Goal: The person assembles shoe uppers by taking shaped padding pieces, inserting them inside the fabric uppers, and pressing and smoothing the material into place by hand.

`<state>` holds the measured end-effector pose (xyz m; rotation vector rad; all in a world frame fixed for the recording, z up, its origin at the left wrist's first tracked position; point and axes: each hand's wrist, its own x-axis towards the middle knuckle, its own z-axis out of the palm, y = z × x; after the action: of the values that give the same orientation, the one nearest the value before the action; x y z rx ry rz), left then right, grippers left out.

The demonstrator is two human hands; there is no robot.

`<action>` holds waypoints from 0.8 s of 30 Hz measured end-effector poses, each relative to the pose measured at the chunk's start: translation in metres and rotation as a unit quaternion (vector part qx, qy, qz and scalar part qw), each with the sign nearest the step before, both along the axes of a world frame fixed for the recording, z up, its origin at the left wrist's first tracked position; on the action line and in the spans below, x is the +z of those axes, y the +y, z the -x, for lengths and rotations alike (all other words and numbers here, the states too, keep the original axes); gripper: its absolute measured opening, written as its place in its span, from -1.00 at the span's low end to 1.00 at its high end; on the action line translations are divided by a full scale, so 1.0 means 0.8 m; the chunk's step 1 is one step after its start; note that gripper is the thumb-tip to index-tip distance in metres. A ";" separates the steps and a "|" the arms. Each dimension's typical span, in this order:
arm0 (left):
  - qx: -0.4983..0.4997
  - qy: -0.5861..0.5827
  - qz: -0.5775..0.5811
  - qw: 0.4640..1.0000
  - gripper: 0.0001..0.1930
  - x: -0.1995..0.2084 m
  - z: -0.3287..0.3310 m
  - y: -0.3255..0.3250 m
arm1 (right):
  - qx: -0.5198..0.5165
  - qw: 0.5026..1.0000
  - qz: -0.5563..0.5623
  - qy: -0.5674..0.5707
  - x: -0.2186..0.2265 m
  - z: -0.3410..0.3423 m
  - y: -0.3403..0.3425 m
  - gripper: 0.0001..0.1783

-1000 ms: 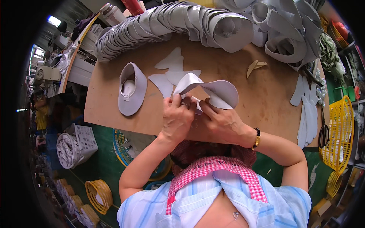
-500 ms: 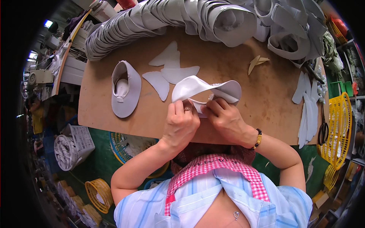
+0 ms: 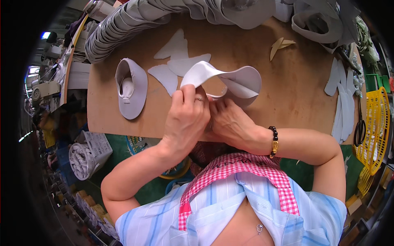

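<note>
Both my hands hold a pale grey shoe upper [image 3: 244, 80] just above the table's near edge. My left hand [image 3: 186, 112] is closed, its thumb and fingers pinching the upper's near left edge. My right hand [image 3: 234, 121] is closed too, with bent fingertips gripping the near edge close beside the left; those fingertips are partly hidden. The upper's band arches up and its wider end curves out to the right. Left of my hands, a similar shoe upper [image 3: 139, 96] lies on the table. Several flat white cut pieces [image 3: 163, 77] lie between it and my hands.
A long nested row of grey uppers [image 3: 117, 33] spans the far side, with more uppers [image 3: 318, 26] at far right. Small beige pieces [image 3: 276, 48], white strips [image 3: 344, 110] and black-handled scissors [image 3: 360, 131] are on the right. A yellow basket [image 3: 371, 139] stands beyond the table's right edge.
My view has shifted, so the table sits higher in it. Both hands still grip the upper; it has tilted, and its right end shows more of its broad face.
</note>
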<state>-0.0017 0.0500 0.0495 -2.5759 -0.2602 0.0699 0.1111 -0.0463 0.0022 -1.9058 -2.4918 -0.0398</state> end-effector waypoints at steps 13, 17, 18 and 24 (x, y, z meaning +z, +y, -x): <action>-0.042 -0.137 0.081 0.986 -0.65 -0.044 0.063 0.041 | 0.013 0.996 0.022 -0.089 0.017 0.018 0.017 -0.63; -0.071 -0.112 0.067 0.989 -0.63 -0.043 0.072 0.042 | -0.067 0.996 -0.040 0.044 0.001 0.022 0.024 -0.23; -0.071 -0.116 0.067 0.988 -0.63 -0.042 0.073 0.042 | -0.068 0.996 -0.039 0.040 -0.002 0.020 0.027 -0.23; -0.040 -0.124 0.126 0.983 -0.72 -0.044 0.072 0.049 | -0.087 0.982 0.092 0.143 0.003 0.024 0.033 -0.15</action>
<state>-0.0590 0.0892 0.0142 -2.8447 -0.2533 -0.2655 0.0918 -0.0201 0.0047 -2.0211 -2.2045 0.4455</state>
